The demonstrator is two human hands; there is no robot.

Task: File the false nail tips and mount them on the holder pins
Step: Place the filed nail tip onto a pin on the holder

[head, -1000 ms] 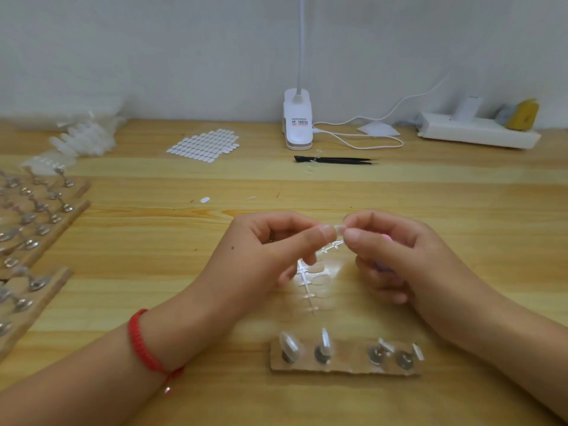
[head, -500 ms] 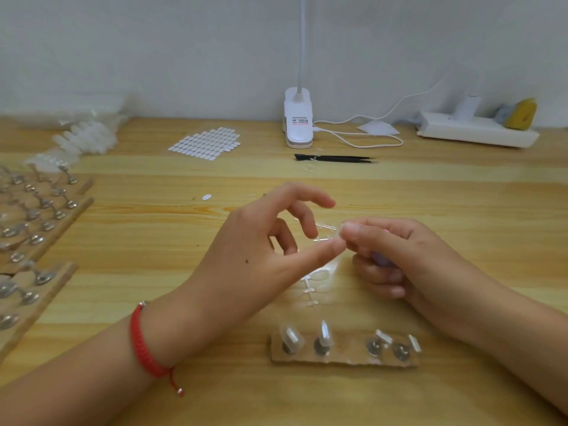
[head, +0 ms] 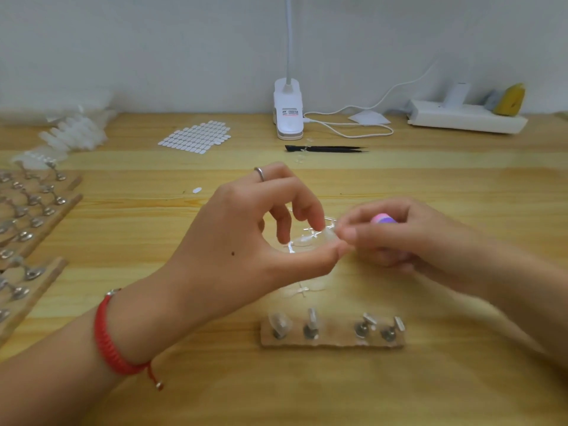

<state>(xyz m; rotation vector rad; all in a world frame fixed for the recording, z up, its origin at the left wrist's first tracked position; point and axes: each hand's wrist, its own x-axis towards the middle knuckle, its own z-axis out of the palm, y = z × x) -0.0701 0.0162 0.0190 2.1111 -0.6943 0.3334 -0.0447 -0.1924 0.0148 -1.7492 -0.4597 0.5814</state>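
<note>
I am reading from the left, where spare pin racks (head: pixel 30 210) are lying along the edge of the surface (head: pixel 153 395). The left hand (head: pixel 246 241) is hovering above the middle of the surface, pinching a clear strip of nail tips (head: pixel 307 239) between the thumb and a curled fingertip, while the strip's tail is trailing below the hand; I cannot tell whether it is resting on the wood. Nearer me, the cardboard holder (head: pixel 332 341) is carrying two mounted tips (head: pixel 278 322) on its left pins, and the two right pins (head: pixel 362 329) are waiting bare-topped. The right hand (head: pixel 399 238), blurred, is pinching the strip's end tip against the left thumb while its curled fingers are wrapping a pink-and-purple file block (head: pixel 382 219). I am judging these tips as almost weightless, thin, springy and slick, so they are likely to flick away if snapped off carelessly. I am favouring a hold on the tip's side edges close to the stem, with the strip braced right beside the joint.
</note>
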